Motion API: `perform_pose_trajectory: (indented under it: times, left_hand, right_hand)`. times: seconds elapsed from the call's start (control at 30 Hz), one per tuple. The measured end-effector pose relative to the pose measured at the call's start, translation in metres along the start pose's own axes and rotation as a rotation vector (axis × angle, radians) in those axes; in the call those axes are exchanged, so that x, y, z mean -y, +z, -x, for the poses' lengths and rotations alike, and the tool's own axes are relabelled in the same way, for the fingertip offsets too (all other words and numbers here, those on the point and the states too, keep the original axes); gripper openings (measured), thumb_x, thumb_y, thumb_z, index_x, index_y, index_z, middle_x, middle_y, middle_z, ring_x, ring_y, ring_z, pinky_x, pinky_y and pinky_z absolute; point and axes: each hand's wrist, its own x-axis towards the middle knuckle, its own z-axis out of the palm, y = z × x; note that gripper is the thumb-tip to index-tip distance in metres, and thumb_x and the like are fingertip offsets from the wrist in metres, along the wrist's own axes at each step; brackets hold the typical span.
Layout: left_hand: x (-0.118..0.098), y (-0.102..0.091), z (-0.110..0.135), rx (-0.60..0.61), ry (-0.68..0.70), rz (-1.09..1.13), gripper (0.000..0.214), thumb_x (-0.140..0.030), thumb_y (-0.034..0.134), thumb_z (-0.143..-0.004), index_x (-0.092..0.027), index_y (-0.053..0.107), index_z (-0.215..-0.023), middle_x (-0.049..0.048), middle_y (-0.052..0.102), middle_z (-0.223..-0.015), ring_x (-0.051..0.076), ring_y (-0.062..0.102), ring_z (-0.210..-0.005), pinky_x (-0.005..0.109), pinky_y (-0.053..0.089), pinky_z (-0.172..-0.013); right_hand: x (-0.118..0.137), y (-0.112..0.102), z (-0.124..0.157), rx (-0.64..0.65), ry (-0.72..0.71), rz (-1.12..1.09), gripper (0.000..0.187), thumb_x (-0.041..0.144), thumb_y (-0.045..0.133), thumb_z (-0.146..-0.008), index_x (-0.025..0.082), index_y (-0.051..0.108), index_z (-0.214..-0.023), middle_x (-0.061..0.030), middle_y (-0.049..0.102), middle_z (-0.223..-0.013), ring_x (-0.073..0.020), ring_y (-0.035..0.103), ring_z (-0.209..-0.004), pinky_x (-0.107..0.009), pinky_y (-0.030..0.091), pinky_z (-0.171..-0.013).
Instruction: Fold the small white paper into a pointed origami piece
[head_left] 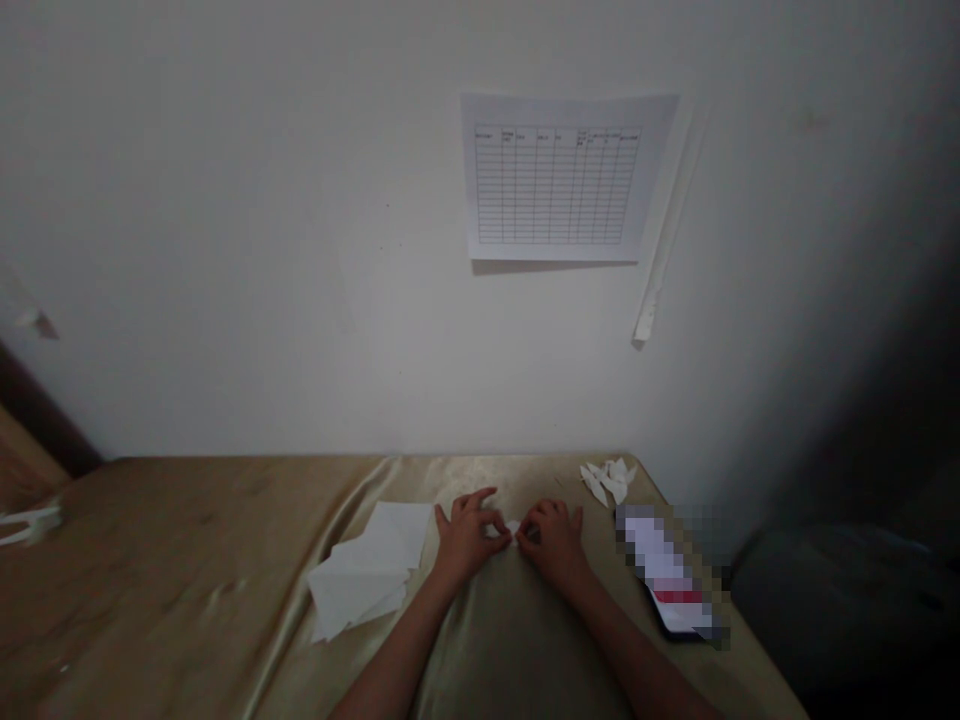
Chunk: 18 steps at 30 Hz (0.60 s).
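- A small, pale white piece of folded-looking paper [513, 527] is seen, mostly covered by fingertips; its full outline cannot be told.
- The tabletop is covered by a shiny gold satin cloth [525, 650], whose far edge is met by a plain white wall [300, 350]; on the right, the edge is slanted toward the viewer.
- Room to the left is bounded by a fanned stack of white paper sheets [367, 570], just beside the left hand [466, 538].
- On the right, a dark-edged phone with a lit, pixelated screen [664, 570] is set near the table's edge, with pointed white paper pieces [615, 480] heaped beyond it.
- The small paper is held between both hands: its left side is pinched by the left thumb and forefinger, its right side by those of the right hand [556, 543], other fingers being raised.
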Motion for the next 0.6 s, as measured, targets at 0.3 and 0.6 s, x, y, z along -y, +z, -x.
perform_pose_trajectory:
  times: [0.3,0.6]
  left_hand:
    - [-0.0015,0.0003,-0.0003,0.011,-0.019,-0.021,0.009,-0.036,0.075,-0.075,-0.034,0.074,-0.083,-0.0065,0.049,-0.152,0.034,0.036,-0.141,0.079,0.002,-0.111]
    - [-0.0059,-0.0026,0.004,0.016,0.018,-0.05,0.02,-0.039,0.074,-0.077,-0.04,0.072,-0.097,-0.0073,0.048,-0.152,0.034,0.034,-0.142,0.08,0.0,-0.11]
  right_hand:
    - [0.0014,0.0017,0.0011,-0.007,0.028,-0.001,0.01,0.032,0.062,-0.086,0.025,0.069,-0.085,-0.0074,0.067,-0.109,-0.0306,0.051,-0.118,-0.067,0.012,-0.113]
    - [0.0018,0.0036,0.0033,-0.016,0.006,0.022,0.013,0.034,0.061,-0.088,0.03,0.069,-0.098,-0.0062,0.065,-0.115,-0.0297,0.049,-0.121,-0.067,0.011,-0.112]
